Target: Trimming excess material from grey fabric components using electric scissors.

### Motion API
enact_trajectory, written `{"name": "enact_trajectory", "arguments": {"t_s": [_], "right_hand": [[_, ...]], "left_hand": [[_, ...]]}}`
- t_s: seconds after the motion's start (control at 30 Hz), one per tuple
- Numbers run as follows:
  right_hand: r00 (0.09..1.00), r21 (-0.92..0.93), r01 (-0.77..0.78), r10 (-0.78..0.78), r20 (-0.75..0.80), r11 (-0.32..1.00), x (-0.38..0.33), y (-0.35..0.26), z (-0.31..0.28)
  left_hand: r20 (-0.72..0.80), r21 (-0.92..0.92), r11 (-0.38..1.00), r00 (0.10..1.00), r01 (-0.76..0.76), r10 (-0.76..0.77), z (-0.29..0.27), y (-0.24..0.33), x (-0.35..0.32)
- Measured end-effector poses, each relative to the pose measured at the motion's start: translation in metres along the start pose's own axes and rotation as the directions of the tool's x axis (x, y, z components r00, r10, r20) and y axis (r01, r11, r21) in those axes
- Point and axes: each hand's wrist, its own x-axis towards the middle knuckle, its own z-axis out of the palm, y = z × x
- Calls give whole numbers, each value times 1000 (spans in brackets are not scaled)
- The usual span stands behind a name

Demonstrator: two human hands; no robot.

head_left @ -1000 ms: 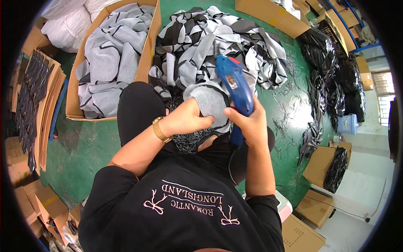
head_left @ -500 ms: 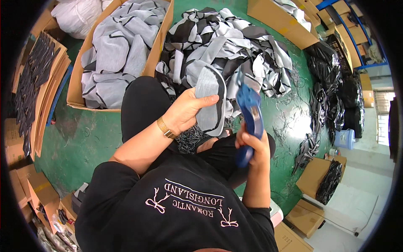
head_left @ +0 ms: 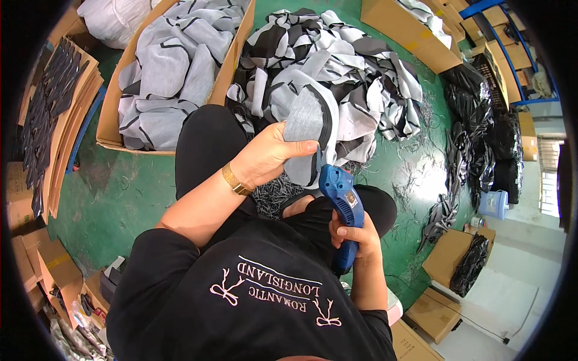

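My left hand pinches a curved grey fabric piece with black edging and a paler layer along its right side, thumb on top. In my right hand is a blue handheld tool that looks like electric scissors, fingers wrapped around its handle. The head of the tool meets the right edge of the fabric piece just below my left thumb. Its blade shows only in part there. Beyond my hands lies a large heap of grey, white and black fabric pieces on the floor.
A cardboard box full of grey fabric pieces stands at the far left. Thin dark offcuts lie between my legs. Black plastic bags and a blue bucket are on the right, with stacked cardboard on the left.
My right hand has brought the electric scissors down and left, from beside the fabric piece to its right edge. My left hand keeps its hold, nearly in place.
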Motion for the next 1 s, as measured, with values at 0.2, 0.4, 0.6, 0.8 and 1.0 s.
{"name": "enact_trajectory", "arguments": {"t_s": [0.2,0.4,0.6,0.8,1.0], "right_hand": [[999,125,15,-21,46,992,9,6,9],[996,202,36,-51,69,979,19,0,12],[909,-282,296,-360,-210,912,37,-42,19],[801,-655,332,-569,-185,679,68,-53,41],[890,-465,261,-397,-222,846,67,-46,37]], "left_hand": [[12,-24,1000,1000,0,0,1,-6,-5],[70,29,1000,998,7,-9,-4,-7,-7],[103,108,994,994,29,-40,1,-12,-7],[65,267,963,996,33,-52,9,-22,-12],[-72,13,998,996,57,-56,-7,-16,-2]]}}
